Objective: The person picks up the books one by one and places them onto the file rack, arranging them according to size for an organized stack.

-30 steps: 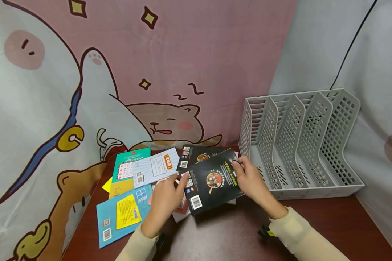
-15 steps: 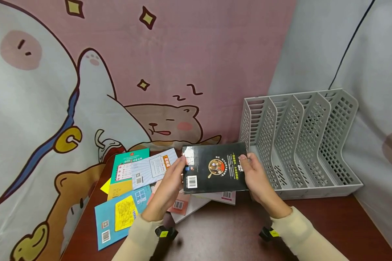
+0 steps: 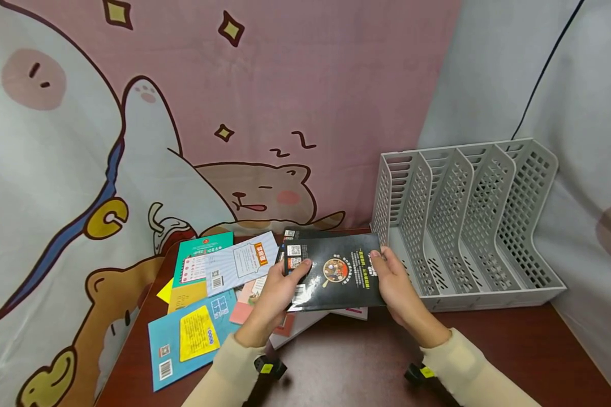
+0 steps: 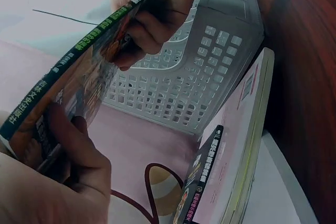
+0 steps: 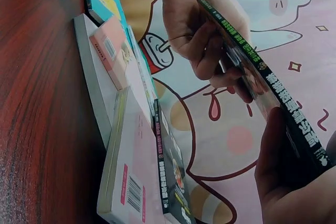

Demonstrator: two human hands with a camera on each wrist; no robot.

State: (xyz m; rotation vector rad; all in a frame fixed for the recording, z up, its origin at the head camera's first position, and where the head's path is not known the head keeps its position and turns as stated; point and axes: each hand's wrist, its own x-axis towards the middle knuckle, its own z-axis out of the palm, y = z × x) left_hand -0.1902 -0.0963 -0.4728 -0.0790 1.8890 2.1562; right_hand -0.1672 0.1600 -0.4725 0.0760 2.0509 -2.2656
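Observation:
A thin black book (image 3: 336, 274) with a round food picture and a barcode on its cover is held above the pile. My left hand (image 3: 274, 294) grips its left side, thumb lying on the cover and fingers curled underneath. At the opposite side my right hand (image 3: 399, 291) pinches the edge between thumb and fingers. Both wrist views show the green-and-white lettered spine, seen in the left one on the book (image 4: 84, 51). Beneath lies a second black book (image 5: 170, 171), mostly hidden in the head view, on top of a thick pink-white book (image 5: 126, 166).
Left of the hands lie a blue book (image 3: 170, 339), a striped pale book (image 3: 241, 263), a green book (image 3: 203, 243) and a salmon one (image 3: 244, 299). A grey slotted file rack (image 3: 489, 299) stands at the right on the dark red table (image 3: 346, 362).
The held black book straightened from a slant, rose, then came down slightly and tilted. My left thumb slid further onto its cover. The second black book's edge shows again behind it.

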